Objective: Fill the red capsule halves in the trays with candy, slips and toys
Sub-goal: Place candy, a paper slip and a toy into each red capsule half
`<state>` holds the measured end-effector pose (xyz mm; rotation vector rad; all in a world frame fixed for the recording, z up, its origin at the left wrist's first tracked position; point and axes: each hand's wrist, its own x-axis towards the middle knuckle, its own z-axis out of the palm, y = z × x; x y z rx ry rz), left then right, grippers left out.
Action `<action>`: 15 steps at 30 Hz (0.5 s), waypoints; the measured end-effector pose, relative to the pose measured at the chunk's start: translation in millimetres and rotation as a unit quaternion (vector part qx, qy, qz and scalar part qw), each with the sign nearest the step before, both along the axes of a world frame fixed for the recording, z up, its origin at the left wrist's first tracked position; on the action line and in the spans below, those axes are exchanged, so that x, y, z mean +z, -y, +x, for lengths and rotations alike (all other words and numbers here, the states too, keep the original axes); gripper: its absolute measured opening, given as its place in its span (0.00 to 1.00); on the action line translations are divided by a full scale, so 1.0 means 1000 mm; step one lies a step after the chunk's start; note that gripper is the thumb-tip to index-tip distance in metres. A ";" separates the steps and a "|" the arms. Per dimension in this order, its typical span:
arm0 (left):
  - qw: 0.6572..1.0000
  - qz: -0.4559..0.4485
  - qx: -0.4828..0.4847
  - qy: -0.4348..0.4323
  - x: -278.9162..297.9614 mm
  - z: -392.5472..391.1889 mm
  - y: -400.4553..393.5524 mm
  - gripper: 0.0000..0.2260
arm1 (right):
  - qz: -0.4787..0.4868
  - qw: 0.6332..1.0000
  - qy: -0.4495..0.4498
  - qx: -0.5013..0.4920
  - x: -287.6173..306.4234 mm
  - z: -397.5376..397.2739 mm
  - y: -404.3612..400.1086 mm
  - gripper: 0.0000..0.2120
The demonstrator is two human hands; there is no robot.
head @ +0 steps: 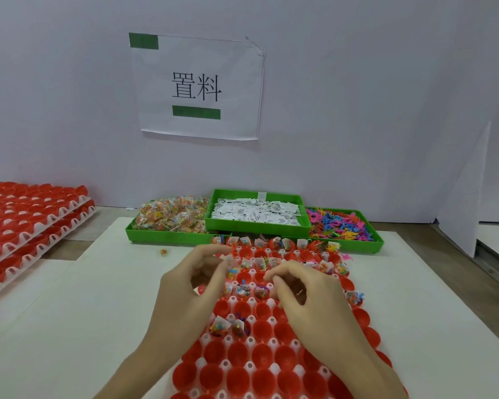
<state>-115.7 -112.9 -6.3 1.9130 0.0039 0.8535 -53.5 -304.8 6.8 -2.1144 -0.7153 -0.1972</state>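
Both hands hover over the tray (pixel 251 339) of red cups; left hand (pixel 185 286) and right hand (pixel 308 295) have curled fingers, and whether they hold anything cannot be told.

A small packing or assembly workstation, not a home: a printed paper sign (pixel 198 86) with Chinese characters is taped to the plain white partition (pixel 357 96), green supply bins (pixel 254 226) sit sorted by content, and stacked trays of red capsule halves (pixel 26 220) wait at the side.
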 end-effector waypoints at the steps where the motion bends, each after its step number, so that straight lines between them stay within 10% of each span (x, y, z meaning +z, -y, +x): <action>1: 1.000 0.020 -0.007 0.005 0.000 -0.002 0.001 0.09 | -0.002 1.000 0.000 -0.002 -0.001 0.000 0.000 0.09; 5: 0.986 0.158 0.010 0.054 -0.002 -0.002 -0.008 0.07 | 0.012 1.000 0.003 -0.010 -0.001 0.005 0.004 0.11; 9: 0.876 0.464 0.061 0.112 -0.007 0.003 -0.030 0.07 | 0.035 0.998 0.018 -0.038 0.007 0.010 0.010 0.11; 15: 0.838 0.513 0.100 0.154 -0.003 0.005 -0.045 0.05 | -0.019 0.999 0.014 -0.044 0.029 0.035 0.006 0.10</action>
